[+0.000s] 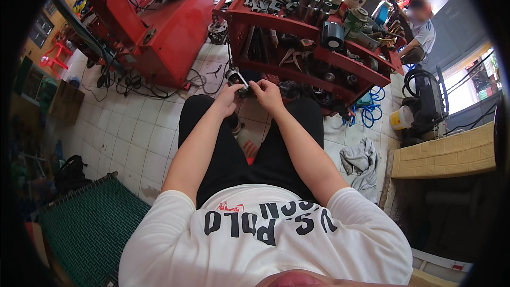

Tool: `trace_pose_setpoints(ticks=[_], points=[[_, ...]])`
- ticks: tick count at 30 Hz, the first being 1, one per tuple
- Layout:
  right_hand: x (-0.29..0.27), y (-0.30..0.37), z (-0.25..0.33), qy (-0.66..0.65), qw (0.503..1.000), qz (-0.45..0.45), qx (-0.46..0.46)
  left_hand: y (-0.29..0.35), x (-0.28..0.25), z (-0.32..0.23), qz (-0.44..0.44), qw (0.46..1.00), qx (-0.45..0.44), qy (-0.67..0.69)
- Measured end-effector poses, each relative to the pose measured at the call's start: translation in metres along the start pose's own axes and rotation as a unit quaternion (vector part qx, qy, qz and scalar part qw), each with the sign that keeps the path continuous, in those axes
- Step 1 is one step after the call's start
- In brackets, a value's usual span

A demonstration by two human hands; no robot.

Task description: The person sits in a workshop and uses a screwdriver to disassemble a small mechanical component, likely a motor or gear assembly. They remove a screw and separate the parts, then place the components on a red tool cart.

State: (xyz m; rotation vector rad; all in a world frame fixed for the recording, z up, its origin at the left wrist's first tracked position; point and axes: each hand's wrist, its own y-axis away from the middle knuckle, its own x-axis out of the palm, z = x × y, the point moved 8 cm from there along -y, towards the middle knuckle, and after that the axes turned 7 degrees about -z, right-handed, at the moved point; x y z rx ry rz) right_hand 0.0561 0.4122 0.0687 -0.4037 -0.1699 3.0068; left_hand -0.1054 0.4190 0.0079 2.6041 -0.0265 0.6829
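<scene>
Between my knees I hold a small silver and black metal part (pixel 237 78), whose kind I cannot make out. My left hand (pixel 227 101) is closed around its near left side. My right hand (pixel 267 94) pinches its right end, the fingertips pressed together near a dark piece. A thin dark cable or rod rises behind the part. Just beyond my hands stands a red tool cart (pixel 276 21), its top tray loaded with several wrenches (pixel 260 2), metal cylinders and bottles.
A big red machine (pixel 164 37) stands at the left, with black cables (pixel 199 79) on the tiled floor. At the right lie a grey cloth (pixel 360 162) and a blue hose (pixel 372 111). A green woven seat (pixel 98 228) is at lower left. Another person (pixel 422 29) sits beyond the cart.
</scene>
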Motion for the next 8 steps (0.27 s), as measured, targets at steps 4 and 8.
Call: trace_pose_setpoints(ticks=[4, 8], points=[[0.000, 0.001, 0.005, 0.013, 1.000, 0.005, -0.019, 0.006, 0.003, -0.002, -0.027, 1.000, 0.004, -0.015], [0.005, 0.002, 0.014, -0.022, 0.998, 0.025, -0.051, 0.004, 0.003, -0.006, 0.002, 1.000, -0.001, 0.001]])
